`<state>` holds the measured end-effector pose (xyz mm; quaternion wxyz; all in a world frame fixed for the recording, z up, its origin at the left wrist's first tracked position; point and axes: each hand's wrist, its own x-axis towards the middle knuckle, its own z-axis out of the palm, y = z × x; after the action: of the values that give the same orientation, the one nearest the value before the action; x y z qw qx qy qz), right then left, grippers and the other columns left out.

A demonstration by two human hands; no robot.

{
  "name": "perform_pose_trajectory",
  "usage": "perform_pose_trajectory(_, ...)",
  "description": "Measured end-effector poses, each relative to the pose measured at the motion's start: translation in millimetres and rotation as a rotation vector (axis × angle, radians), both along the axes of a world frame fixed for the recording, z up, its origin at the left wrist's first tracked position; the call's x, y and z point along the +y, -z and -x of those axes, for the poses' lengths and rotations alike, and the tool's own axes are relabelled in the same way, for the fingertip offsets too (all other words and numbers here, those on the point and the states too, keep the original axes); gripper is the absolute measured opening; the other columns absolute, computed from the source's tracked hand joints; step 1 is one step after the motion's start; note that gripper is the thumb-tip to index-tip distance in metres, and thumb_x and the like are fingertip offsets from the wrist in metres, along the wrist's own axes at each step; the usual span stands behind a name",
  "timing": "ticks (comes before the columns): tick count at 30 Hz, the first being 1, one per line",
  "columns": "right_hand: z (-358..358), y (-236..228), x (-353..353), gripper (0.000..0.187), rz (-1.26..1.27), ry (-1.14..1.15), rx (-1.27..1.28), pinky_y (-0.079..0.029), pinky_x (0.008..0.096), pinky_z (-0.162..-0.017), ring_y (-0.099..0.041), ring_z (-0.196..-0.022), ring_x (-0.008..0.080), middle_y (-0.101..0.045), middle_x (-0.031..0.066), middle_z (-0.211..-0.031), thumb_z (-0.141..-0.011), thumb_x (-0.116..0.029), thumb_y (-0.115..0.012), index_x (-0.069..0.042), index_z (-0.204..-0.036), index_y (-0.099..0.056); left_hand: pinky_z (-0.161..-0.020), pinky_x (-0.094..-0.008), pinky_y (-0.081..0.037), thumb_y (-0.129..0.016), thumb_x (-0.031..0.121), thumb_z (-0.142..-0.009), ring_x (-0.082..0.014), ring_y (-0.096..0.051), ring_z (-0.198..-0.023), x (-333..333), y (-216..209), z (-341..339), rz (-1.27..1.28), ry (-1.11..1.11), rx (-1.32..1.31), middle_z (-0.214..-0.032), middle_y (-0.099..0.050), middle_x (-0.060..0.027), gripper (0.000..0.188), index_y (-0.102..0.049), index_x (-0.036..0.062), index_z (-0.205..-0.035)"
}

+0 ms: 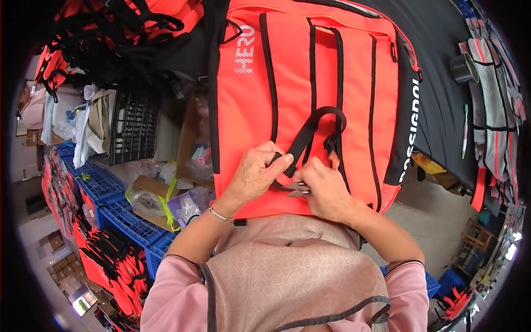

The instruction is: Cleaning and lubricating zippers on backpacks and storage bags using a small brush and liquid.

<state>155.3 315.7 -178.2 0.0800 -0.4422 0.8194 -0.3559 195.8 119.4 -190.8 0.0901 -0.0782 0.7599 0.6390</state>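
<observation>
place: bag workshop | signs: stacked orange bags (108, 260), blue crates (119, 213), dark worktable (437, 110)

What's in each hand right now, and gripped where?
Left hand pinches the black strap of the orange bag near its lower end. Right hand holds small scissors, mostly hidden by the fingers; grip point unclear.

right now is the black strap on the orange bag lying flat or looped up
Looped up: the black webbing strap arches off the orange fabric bag, with the left hand pinching its lower end.
</observation>
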Motion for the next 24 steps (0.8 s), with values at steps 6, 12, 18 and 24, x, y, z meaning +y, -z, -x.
perform_pose_trajectory(6,1.8,-33.2,57.3,0.016,0.164,-0.290,-0.738,-0.048,0.0355,-0.066,-0.054,-0.067,0.0247,-0.054,0.0099,-0.085,-0.079,-0.001,-0.073,-0.002,-0.090,-0.061,-0.066,-0.0274,-0.043,-0.065,0.018,-0.093,-0.0115,-0.054,-0.075,0.5,1.7,-2.1,-0.030,-0.051,0.007,-0.075,-0.062,-0.0061,0.033,-0.065,-0.0040,-0.069)
perform_pose_trajectory(12,-8.4,-24.6,13.4,0.027,0.152,0.188,-0.263,-0.051,0.0287,-0.060,-0.061,-0.071,0.0169,-0.058,0.0056,-0.086,-0.071,0.008,-0.073,-0.003,-0.094,-0.068,-0.065,-0.0279,-0.044,-0.066,0.018,-0.093,-0.0120,-0.054,-0.074,3.9,-2.5,0.6,-0.031,-0.044,0.028,-0.075,-0.062,-0.0068,0.034,-0.063,-0.0041,-0.067)
perform_pose_trajectory(18,2.1,-11.0,6.3,0.035,0.104,0.008,-0.087,-0.054,0.0338,-0.057,-0.064,-0.070,0.0208,-0.060,0.0044,-0.091,-0.069,0.005,-0.069,-0.007,-0.102,-0.070,-0.064,-0.0289,-0.044,-0.067,0.016,-0.092,-0.0129,-0.055,-0.073,1.9,4.0,-3.1,0.027,-0.034,0.051,-0.075,-0.062,-0.0080,0.033,-0.063,-0.0050,-0.067)
perform_pose_trajectory(24,14.8,-8.1,-0.8,0.022,0.162,-0.153,-0.163,-0.053,0.0342,-0.059,-0.063,-0.070,0.0230,-0.059,0.0045,-0.089,-0.074,0.002,-0.067,-0.005,-0.095,-0.065,-0.064,-0.0301,-0.045,-0.067,0.015,-0.091,-0.0144,-0.057,-0.073,1.2,3.6,-1.6,0.055,-0.001,0.070,-0.074,-0.063,-0.0091,0.032,-0.063,-0.0051,-0.067)
